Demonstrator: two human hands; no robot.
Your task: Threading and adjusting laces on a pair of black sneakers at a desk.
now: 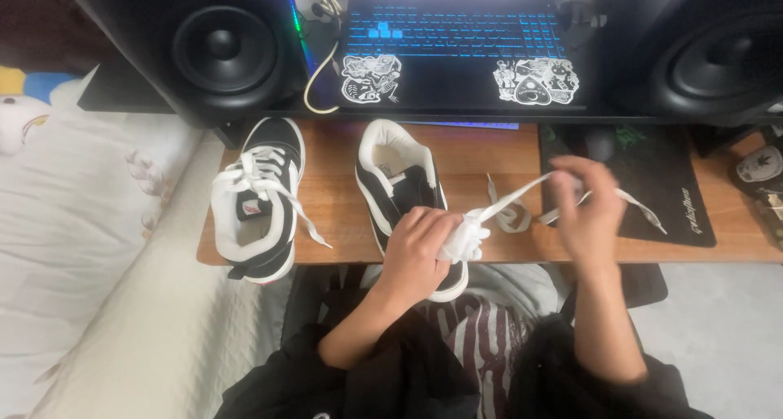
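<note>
Hands grip sneaker (black-white, half-laced).

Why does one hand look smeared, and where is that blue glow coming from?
Head view: the right hand is motion-blurred while pulling the white lace; the left hand on the shoe looks sharper; the blue glow comes from the lit keyboard.

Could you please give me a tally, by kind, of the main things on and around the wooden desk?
Black-and-white sneakers: 2
Loose white flat shoelaces: 1
Black round-coned loudspeakers: 2
Black laptops with blue-lit keys: 1
Black mouse mats: 1
Total: 7
</note>
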